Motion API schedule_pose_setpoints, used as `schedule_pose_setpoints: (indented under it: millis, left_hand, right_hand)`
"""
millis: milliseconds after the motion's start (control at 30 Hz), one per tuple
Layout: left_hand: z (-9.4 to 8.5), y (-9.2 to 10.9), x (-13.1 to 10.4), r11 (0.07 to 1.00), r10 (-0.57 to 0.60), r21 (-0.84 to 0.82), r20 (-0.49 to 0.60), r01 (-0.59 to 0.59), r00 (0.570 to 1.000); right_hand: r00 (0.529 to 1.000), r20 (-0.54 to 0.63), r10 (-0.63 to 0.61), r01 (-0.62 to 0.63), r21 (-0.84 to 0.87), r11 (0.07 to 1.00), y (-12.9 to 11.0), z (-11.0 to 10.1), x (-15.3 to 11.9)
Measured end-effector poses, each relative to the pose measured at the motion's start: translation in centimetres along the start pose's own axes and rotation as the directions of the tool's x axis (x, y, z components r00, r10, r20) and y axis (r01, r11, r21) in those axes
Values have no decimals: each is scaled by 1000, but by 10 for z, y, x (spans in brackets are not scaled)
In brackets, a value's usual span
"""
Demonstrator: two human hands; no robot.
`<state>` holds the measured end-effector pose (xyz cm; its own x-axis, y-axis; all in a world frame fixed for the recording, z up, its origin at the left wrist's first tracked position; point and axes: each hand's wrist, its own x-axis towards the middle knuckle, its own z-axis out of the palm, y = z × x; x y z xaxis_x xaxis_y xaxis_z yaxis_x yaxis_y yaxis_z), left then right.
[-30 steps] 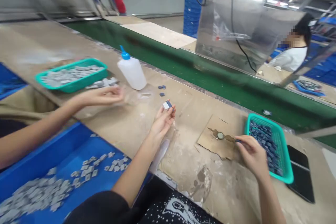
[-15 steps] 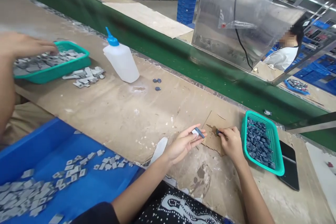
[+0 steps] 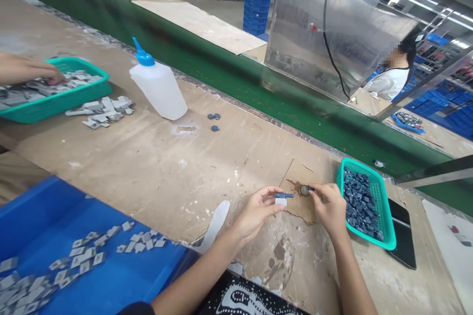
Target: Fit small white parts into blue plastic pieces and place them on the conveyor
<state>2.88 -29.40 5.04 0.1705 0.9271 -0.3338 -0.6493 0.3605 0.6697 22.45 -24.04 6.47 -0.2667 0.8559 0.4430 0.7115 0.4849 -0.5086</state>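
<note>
My left hand [image 3: 260, 209] pinches a small plastic piece [image 3: 281, 199], pale grey below with a dark blue, narrow-ended part along its top. Just to the right, my right hand [image 3: 328, 204] has thumb and fingers closed on a small dark blue piece [image 3: 310, 188]. The tip of that piece is at a small round dish-like thing [image 3: 304, 191], which lies on a stained cardboard sheet [image 3: 295, 174]. Whether they touch I cannot tell. Beside my right hand stands a green basket [image 3: 392, 236] full of dark blue pieces [image 3: 360, 202].
A white squeeze bottle [image 3: 162, 91] with a blue nozzle stands near loose dark blue pieces [image 3: 214, 128]. At left, a co-worker's hand [image 3: 33, 71] reaches into another green basket [image 3: 62, 106]. A blue bin [image 3: 140, 275] holds grey pieces. A black flat device [image 3: 404, 251] lies under the right basket.
The piece in my left hand has turned, so its dark part now lies level on top. My right hand has lifted slightly, and the round dish-like thing shows. The camera view has shifted.
</note>
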Motion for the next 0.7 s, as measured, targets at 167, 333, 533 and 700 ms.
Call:
schedule_pose_setpoints:
  millis: [167,333,533,700]
  left_hand:
    - [5,0,-2,999,18,-49,-12,-19,1000]
    - [13,-1,-4,990,141,37,-68,-139,988]
    - [16,-1,-5,964,231,146,-58,-221,971]
    - [13,-2,-8,886,366,316,-25,-340,930]
  right_hand:
    - [922,-75,379,-306,456,836,-20,5,-4]
    - [803,344,486,-491,844,214,-55,7,-9]
    - [790,370,490,-484,866,127,-70,15,-8]
    - [815,343,468,-459,874,160,-73,15,-7]
